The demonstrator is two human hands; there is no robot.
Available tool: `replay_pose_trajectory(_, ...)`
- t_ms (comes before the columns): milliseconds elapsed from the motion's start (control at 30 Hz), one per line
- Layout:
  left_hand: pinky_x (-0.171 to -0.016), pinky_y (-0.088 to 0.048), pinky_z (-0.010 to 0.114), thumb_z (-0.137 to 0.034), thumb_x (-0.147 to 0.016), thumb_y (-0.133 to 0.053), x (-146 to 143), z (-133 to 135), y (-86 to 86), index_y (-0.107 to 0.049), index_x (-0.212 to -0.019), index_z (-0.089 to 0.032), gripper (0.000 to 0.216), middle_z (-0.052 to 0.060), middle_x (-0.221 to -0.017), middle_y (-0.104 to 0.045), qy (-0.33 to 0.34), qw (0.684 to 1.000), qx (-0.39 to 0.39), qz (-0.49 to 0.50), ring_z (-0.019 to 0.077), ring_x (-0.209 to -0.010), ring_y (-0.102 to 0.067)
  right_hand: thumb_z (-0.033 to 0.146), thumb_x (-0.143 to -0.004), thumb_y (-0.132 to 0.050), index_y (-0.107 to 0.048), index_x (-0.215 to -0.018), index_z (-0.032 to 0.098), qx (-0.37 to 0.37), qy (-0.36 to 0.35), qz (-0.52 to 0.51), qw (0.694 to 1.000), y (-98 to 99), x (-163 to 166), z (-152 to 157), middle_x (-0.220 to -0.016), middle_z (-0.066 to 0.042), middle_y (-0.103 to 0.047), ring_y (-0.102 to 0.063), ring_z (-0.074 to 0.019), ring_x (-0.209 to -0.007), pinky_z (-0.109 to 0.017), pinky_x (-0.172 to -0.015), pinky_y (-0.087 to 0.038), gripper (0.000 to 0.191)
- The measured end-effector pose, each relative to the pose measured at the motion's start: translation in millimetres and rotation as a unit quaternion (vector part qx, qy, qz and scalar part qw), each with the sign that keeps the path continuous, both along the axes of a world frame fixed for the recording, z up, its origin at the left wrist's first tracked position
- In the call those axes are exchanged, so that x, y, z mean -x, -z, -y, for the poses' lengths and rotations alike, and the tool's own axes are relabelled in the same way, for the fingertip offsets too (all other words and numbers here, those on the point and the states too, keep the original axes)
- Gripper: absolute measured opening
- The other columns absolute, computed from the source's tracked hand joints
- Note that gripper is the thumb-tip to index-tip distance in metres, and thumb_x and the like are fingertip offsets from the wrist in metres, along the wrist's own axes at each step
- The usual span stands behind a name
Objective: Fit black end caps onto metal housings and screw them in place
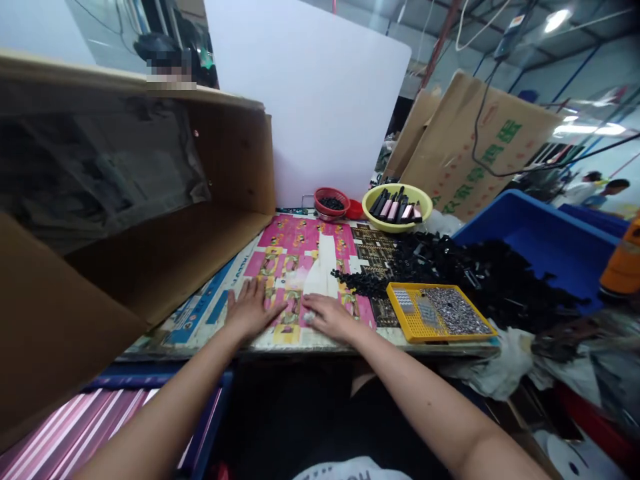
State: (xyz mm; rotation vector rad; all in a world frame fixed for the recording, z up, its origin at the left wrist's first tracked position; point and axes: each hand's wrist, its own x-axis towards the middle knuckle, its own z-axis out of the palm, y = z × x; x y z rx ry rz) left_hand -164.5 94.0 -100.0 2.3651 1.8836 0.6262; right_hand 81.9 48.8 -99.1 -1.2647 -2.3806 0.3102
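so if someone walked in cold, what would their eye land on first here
Probably the big open cardboard box at the left and the tall white panel standing behind the work surface. Next might come the yellow bowl of black and pink pieces at the back, and the black heap to its front right. The left hand and right hand are at the near edge.

- Printed, paper-like covering [306, 235], patched and worn, is seen at centre.
- Matt cardboard is shown by the box [243, 157] at left.
- Smooth plastic is suggested by the blue bin [531, 227] at right.
- Shiny, metallic-looking bits [457, 311] are held in the perforated plastic tray [413, 328], lower right.
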Motion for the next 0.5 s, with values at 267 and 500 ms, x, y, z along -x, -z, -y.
replay_pose_trajectory(267, -0.108, -0.024, 0.048, -0.056, -0.082, -0.043, -42, -27, -15.7, -0.042, -0.133, -0.019, 0.063, 0.009, -0.139, -0.042, 0.162, 0.987, 0.009, 0.013, 0.0246, -0.130, -0.034, 0.044, -0.085, -0.044, -0.036, -0.135, 0.017, 0.051, 0.092, 0.000, 0.994, -26.1, 10, -100, -0.145, -0.014, -0.029, -0.023, -0.0270, -0.136, -0.043, -0.108, -0.022, 0.058)
replay_pose_trajectory(500, -0.098, -0.039, 0.035, -0.037, -0.085, -0.050, 3, 59, -12.5, -0.056, -0.114, -0.024, 0.032, 0.005, -0.118, -0.058, 0.101, 0.979, -0.018, 0.178, 0.0205, -0.113, -0.051, 0.064, -0.075, -0.046, -0.016, -0.143, 0.027, 0.063, -0.071, 0.067, 0.993, -18.4, 15, -61, -0.152, -0.006, -0.007, -0.002, -0.0295, -0.139, -0.052, -0.110, -0.005, 0.083)
